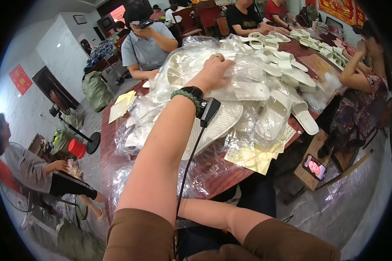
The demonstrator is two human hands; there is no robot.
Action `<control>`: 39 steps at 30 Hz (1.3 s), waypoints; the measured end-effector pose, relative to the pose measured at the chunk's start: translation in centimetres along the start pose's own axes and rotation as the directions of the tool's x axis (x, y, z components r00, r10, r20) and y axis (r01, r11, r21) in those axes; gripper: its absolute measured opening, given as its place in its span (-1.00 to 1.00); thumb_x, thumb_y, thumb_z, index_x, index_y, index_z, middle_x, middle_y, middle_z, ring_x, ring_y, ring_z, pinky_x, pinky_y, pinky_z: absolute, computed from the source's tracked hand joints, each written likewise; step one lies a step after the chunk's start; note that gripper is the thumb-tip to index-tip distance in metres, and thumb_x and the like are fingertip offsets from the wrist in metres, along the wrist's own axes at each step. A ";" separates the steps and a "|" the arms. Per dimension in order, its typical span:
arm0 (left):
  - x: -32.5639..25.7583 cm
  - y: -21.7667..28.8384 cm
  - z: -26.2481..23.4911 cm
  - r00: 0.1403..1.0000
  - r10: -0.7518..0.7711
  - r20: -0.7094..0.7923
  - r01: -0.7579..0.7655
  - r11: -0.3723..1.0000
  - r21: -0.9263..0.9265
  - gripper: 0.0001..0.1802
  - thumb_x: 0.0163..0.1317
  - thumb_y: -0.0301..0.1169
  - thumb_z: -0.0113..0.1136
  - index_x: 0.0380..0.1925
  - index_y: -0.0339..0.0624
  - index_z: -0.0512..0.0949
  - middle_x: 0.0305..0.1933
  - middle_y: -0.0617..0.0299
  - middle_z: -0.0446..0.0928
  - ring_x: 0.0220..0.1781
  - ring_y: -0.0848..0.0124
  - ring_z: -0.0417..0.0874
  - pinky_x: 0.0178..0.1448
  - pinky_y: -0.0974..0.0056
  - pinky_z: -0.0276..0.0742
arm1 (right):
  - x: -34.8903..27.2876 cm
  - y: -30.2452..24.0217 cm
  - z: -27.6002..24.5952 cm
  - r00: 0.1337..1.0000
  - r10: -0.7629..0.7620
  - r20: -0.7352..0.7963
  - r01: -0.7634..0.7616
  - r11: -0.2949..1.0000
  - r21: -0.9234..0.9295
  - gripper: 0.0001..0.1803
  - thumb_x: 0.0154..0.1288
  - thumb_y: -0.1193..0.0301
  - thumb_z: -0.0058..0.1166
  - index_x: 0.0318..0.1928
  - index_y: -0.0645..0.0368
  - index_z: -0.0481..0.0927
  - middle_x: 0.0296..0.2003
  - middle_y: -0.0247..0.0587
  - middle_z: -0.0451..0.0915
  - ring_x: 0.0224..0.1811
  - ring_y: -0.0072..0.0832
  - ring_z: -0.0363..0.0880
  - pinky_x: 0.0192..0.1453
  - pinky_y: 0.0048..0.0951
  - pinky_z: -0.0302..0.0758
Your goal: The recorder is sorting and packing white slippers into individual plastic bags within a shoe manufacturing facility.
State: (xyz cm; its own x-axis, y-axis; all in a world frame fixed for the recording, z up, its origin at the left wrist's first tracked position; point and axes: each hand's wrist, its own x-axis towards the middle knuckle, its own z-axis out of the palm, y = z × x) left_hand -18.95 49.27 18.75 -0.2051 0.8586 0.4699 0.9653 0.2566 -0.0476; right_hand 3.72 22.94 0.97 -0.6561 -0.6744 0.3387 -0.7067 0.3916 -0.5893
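My left hand [213, 71] reaches far across the table, palm down, and its fingers curl into the clear plastic of a bagged pair of white slippers [191, 69] on top of a heap. On that wrist are a green bead bracelet [188, 98] and a black device [210, 111] with a thin cable running down. More white slippers [274, 111], some in clear bags, lie around the hand. My right forearm [209, 215] lies bent across the lower edge. Its hand is hidden behind my left arm.
The reddish-brown table [222, 174] also holds yellow sheets [252, 158] and loose clear bags [126, 178]. Several people sit around it. A phone [314, 166] rests on a wooden stool at the right. A red bucket [77, 148] and a fan stand [91, 141] are on the floor at the left.
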 end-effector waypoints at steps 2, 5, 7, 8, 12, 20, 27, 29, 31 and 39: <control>0.2 1.5 -1.4 1.000 -0.025 0.017 0.027 0.995 -0.096 -0.21 -0.06 -0.23 0.39 0.29 0.15 0.39 0.34 -0.13 0.24 0.30 -0.11 0.35 0.33 -0.02 0.33 | -0.5 0.0 -0.5 1.000 -0.014 -0.005 0.014 1.000 -0.023 -0.24 0.20 -0.14 0.00 0.34 -0.07 0.40 0.42 -0.17 0.25 0.53 -0.05 0.00 0.48 0.18 -0.07; -0.4 2.5 -4.4 0.987 -0.053 0.155 0.094 0.957 -0.273 0.04 -0.03 -0.10 0.41 0.49 0.38 0.10 0.61 -0.09 -0.33 0.56 -0.18 0.01 0.52 -0.18 0.02 | -0.7 -0.7 -1.0 0.999 -0.037 -0.005 0.037 0.998 -0.058 -0.25 0.19 -0.13 0.03 0.34 -0.06 0.41 0.42 -0.18 0.26 0.52 -0.05 0.00 0.48 0.18 -0.05; -1.3 3.8 -6.8 0.979 0.033 0.200 -0.013 0.995 -0.100 0.01 0.01 -0.07 0.40 0.48 0.38 0.12 0.60 -0.10 -0.29 0.57 -0.17 -0.03 0.50 -0.27 0.00 | -1.3 -1.6 -1.4 0.997 -0.023 0.071 0.038 0.977 -0.212 -0.22 0.19 -0.16 0.03 0.37 -0.09 0.37 0.45 -0.15 0.20 0.54 0.00 -0.06 0.49 0.17 -0.07; -1.6 5.2 -7.9 0.983 0.041 0.176 -0.024 0.995 -0.095 -0.06 0.06 -0.06 0.38 0.47 0.35 0.17 0.61 -0.07 -0.24 0.57 -0.16 -0.03 0.48 -0.34 -0.03 | -1.7 -1.5 -1.5 0.991 0.019 0.135 0.030 0.935 -0.353 -0.18 0.19 -0.18 0.04 0.40 -0.11 0.34 0.48 -0.13 0.13 0.56 0.04 -0.13 0.50 0.15 -0.08; -6.6 10.4 -13.0 0.989 0.145 -0.007 -0.145 0.987 -0.076 -0.24 0.17 -0.16 0.33 0.39 0.16 0.31 0.56 -0.06 -0.02 0.52 -0.15 0.11 0.50 -0.20 0.05 | 0.2 -1.0 -0.3 0.933 0.103 0.346 0.009 0.952 -0.306 -0.12 0.21 -0.23 0.02 0.46 -0.14 0.23 0.53 -0.12 0.00 0.57 0.12 -0.22 0.53 0.17 -0.17; -28.5 16.9 -20.4 0.985 -0.126 0.119 0.161 0.922 -0.352 -0.48 0.13 -0.38 0.33 0.14 -0.15 0.54 0.27 -0.03 0.46 0.35 -0.03 0.40 0.41 0.00 0.27 | 0.0 -2.2 -0.3 0.929 0.073 0.364 -0.092 0.995 0.037 0.01 0.08 -0.01 0.30 0.47 0.05 0.14 0.42 0.09 0.20 0.47 -0.06 0.15 0.51 -0.15 0.14; -44.7 14.2 -14.0 0.853 -0.485 0.192 0.520 0.820 -0.239 -0.52 0.24 -0.26 0.19 0.18 -0.07 0.50 0.25 -0.03 0.46 0.32 -0.01 0.42 0.39 -0.12 0.23 | 1.2 2.8 0.8 0.932 -0.052 0.359 0.127 0.974 -0.188 -0.21 0.10 -0.22 0.18 0.27 -0.09 0.51 0.38 0.04 0.29 0.42 -0.12 0.25 0.49 -0.14 0.14; -49.9 13.3 -13.2 0.724 -0.655 0.216 0.681 0.728 -0.076 -0.44 0.30 -0.20 0.11 0.29 -0.05 0.40 0.38 0.02 0.34 0.39 -0.01 0.34 0.46 -0.22 0.06 | 1.6 -0.4 0.0 0.910 0.121 0.398 0.048 0.920 -0.390 -0.10 0.15 -0.35 -0.01 0.37 -0.09 0.40 0.46 0.05 0.13 0.55 0.01 -0.04 0.55 0.02 -0.04; -53.3 11.7 -11.2 0.629 -0.737 0.246 0.763 0.646 -0.017 -0.41 0.33 -0.18 0.08 0.34 -0.04 0.34 0.45 0.04 0.27 0.43 -0.02 0.30 0.50 -0.27 -0.05 | 1.5 -0.3 -0.4 0.903 0.158 0.399 0.018 0.915 -0.402 -0.06 0.21 -0.37 -0.12 0.44 -0.06 0.27 0.53 0.06 -0.05 0.59 0.11 -0.32 0.56 0.15 -0.20; -53.7 11.8 -9.9 0.630 -0.739 0.238 0.734 0.667 0.130 -0.09 0.18 0.16 0.18 0.48 0.13 0.15 0.61 0.09 -0.09 0.59 -0.22 -0.19 0.54 -0.32 -0.33 | 0.0 0.4 -0.5 0.944 0.062 0.325 0.040 0.953 -0.300 -0.09 0.26 -0.28 -0.03 0.44 0.02 0.24 0.51 0.08 -0.03 0.59 0.09 -0.28 0.54 0.20 -0.20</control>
State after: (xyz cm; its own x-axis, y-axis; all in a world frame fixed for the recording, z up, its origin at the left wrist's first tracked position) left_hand 5.05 1.81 1.68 -0.8812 0.4567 0.1217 0.4724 0.8588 0.1981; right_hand 3.30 23.40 1.14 -0.5771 -0.8154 0.0447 -0.7795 0.5337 -0.3280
